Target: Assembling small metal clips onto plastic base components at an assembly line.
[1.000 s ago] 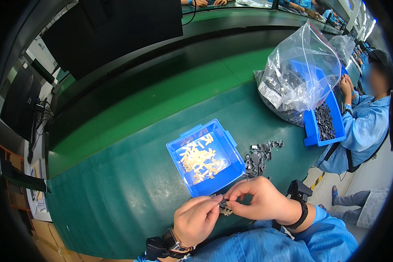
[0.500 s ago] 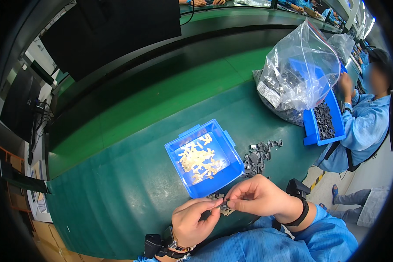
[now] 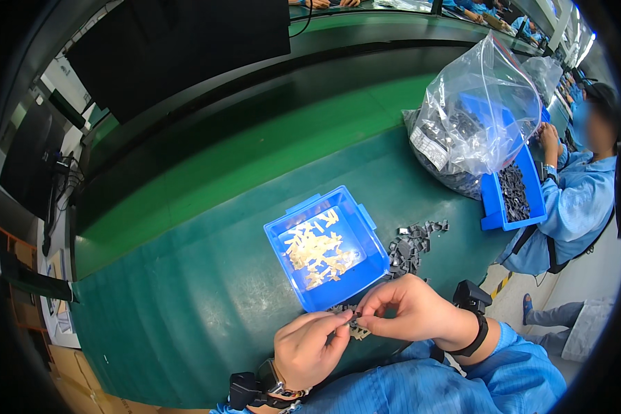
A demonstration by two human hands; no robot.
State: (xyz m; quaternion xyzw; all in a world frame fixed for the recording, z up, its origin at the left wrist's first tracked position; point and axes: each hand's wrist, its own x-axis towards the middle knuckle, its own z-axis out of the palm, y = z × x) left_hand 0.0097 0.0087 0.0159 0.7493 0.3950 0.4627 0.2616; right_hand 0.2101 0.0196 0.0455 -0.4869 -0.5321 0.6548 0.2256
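My left hand (image 3: 310, 350) and my right hand (image 3: 405, 310) meet at the near side of the table, thumbs and forefingers pinched on one small dark part (image 3: 353, 321). Fingertips hide most of it. Under the fingers lies a small heap of pale and dark pieces (image 3: 359, 332). Just beyond my hands stands a blue bin (image 3: 376, 265) with many cream-coloured slips (image 3: 317, 252) spread over its bottom. To the right of that bin, loose small black parts (image 3: 408, 248) lie in a pile on the green table mat (image 3: 186, 303).
A large clear plastic bag (image 3: 448, 138) full of dark parts stands at the back right. Beside it, another blue bin (image 3: 493, 219) holds black pieces. A person in blue (image 3: 579, 193) works at the right. A dark monitor (image 3: 186, 48) overhangs the far left.
My hands stay nearly in place, the fingertips shifting slightly around the small part. The view has moved a little. The person at the right has shifted their hands.
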